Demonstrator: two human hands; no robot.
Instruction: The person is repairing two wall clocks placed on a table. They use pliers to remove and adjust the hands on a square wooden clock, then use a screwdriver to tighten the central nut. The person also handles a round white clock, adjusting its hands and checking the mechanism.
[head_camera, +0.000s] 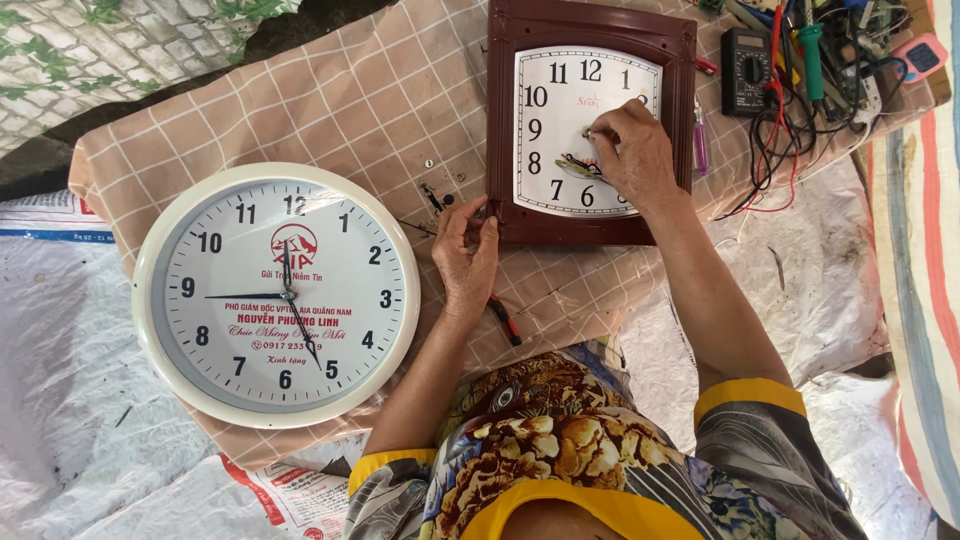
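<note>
A square brown-framed wall clock with a white dial lies face up on a checked cloth. My right hand rests on the dial, fingertips pinching at the centre where the hands sit. My left hand grips the frame's lower left corner. A red-handled tool lies under my left wrist.
A large round white-rimmed clock lies to the left on the cloth. At the top right are a black multimeter, tangled red and black leads, screwdrivers and a pink lighter. White plastic sacks cover the ground.
</note>
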